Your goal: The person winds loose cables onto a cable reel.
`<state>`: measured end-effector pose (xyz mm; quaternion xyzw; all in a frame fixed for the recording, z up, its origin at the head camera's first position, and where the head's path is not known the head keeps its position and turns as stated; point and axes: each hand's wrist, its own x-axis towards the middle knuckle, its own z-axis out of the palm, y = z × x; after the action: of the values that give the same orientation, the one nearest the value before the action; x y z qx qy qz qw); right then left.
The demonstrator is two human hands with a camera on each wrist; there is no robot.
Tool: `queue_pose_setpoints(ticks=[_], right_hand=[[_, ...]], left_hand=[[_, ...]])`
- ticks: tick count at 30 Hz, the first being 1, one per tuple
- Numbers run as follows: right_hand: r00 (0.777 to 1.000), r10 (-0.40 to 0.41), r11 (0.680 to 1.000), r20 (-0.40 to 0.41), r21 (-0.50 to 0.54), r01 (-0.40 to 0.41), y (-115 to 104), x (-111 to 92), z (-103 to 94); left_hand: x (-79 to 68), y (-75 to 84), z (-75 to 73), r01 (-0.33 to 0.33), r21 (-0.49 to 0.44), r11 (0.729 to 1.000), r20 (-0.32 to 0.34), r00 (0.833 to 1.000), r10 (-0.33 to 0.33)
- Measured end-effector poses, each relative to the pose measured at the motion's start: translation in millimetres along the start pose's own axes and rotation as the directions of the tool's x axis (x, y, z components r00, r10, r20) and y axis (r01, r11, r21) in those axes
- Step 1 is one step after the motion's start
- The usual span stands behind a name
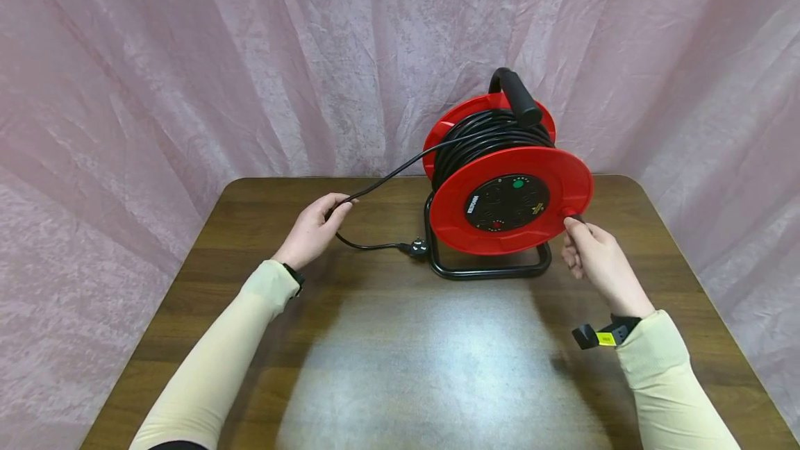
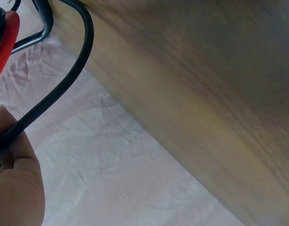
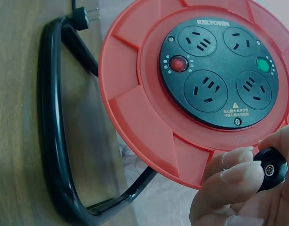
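Note:
A red cable reel (image 1: 512, 200) with black cable wound on its drum stands on its black tube frame toward the back right of the table. My right hand (image 1: 594, 255) pinches the reel's black crank knob (image 3: 271, 168) at the disc's lower right edge. Left of the reel, my left hand (image 1: 315, 228) grips the loose black cable (image 1: 400, 169) between thumb and fingers, above the table. From that hand the cable's end loops down to a plug (image 1: 417, 247), which lies beside the frame's left foot. In the left wrist view the cable (image 2: 55, 94) curves away from the palm.
The wooden table (image 1: 400, 367) reaches back to a pink draped curtain (image 1: 312, 75). A black carrying handle (image 1: 520, 97) rises over the reel's top. Sockets, a red light (image 3: 178, 63) and a green light (image 3: 263, 64) sit on the reel's face.

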<state>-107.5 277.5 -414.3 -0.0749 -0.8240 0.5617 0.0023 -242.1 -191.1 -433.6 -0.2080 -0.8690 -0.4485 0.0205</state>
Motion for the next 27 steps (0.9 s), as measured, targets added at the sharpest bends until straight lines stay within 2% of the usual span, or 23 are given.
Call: queue_pose_setpoints(ticks=[4, 14, 24, 27], right_hand=[[1.000, 0.003, 1.000, 0.005, 0.004, -0.003, 2, -1, 2.8], [0.997, 0.043, 0.999, 0.065, 0.030, -0.045, 14, 0, 18.8], [0.993, 0.082, 0.996, 0.085, 0.035, -0.085, 19, -1, 29.3], [0.993, 0.083, 0.996, 0.087, 0.025, -0.085, 21, 0, 30.9]], left_hand=[[-0.4, -2.0, 1.1, -0.001, -0.008, 1.000, 0.026, 1.000, 0.001], [-1.9, -13.7, 10.4, 0.050, 0.015, 0.999, 0.118, 0.992, -0.052], [0.0, -21.8, 15.7, -0.019, -0.021, 1.000, 0.154, 0.988, 0.022], [-0.1, -22.0, 15.9, -0.012, -0.013, 1.000, 0.155, 0.988, 0.014]])
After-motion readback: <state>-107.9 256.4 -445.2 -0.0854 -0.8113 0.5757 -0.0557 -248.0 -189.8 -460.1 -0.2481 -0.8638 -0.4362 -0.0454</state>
